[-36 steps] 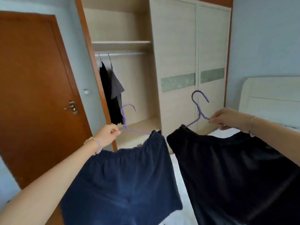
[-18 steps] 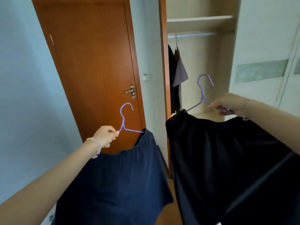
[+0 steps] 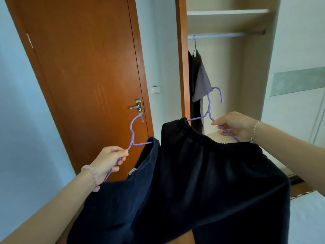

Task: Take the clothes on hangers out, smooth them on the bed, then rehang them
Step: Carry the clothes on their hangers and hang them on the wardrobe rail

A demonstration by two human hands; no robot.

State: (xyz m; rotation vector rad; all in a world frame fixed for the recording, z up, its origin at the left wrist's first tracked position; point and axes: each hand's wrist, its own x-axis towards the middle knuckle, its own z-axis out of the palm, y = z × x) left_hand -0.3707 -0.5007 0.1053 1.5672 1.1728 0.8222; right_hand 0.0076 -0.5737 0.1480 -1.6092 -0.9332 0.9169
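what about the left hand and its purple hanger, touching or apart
Touching. Head view: left hand grips the purple hanger, fingers curled round it.

Soft, even daylight; room fairly bright, no hard shadows. Wardrobe recess [image 3: 228, 85], far right, a little dimmer under its shelf. Black shorts [image 3: 211, 182], near centre, read as a flat dark mass, folds barely visible. Bed [image 3: 313, 217], near right, washed pale. Door [image 3: 88, 76] frame bows at left edge: wide-angle distortion. Slight overall softness.
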